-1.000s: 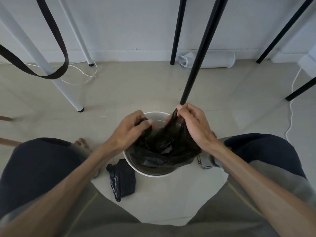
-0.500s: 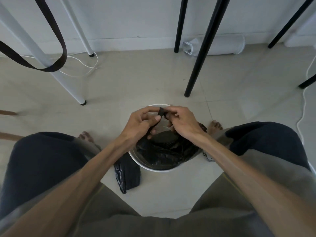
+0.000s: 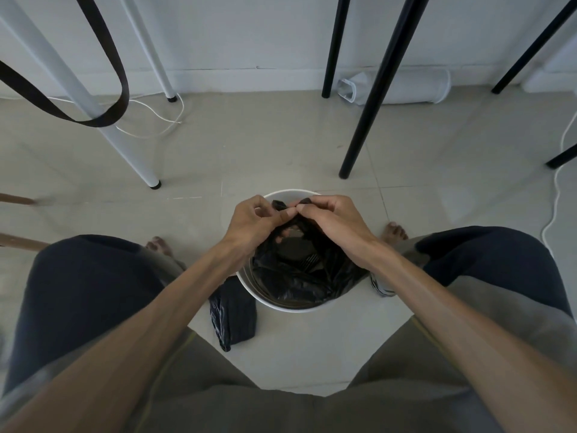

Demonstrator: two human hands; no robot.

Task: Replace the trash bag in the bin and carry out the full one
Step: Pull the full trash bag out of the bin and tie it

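A round white bin (image 3: 265, 303) stands on the floor between my knees. A full black trash bag (image 3: 299, 273) sits inside it. My left hand (image 3: 253, 223) and my right hand (image 3: 334, 220) meet over the bin's far rim, each pinching a gathered end of the bag's top. The two ends cross between my fingertips. A folded black bag (image 3: 232, 314) lies flat on the tiles just left of the bin, touching its side.
A black table leg (image 3: 368, 104) stands just beyond the bin, with more black legs at the right. White legs (image 3: 93, 110) and a hanging dark strap (image 3: 109, 73) are at the left. White cables trail along the floor. A white cylinder (image 3: 406, 87) lies by the wall.
My hands have come together from the bag's two sides to the middle above the bin, drawing the bag's top ends across each other. The view has shifted slightly.
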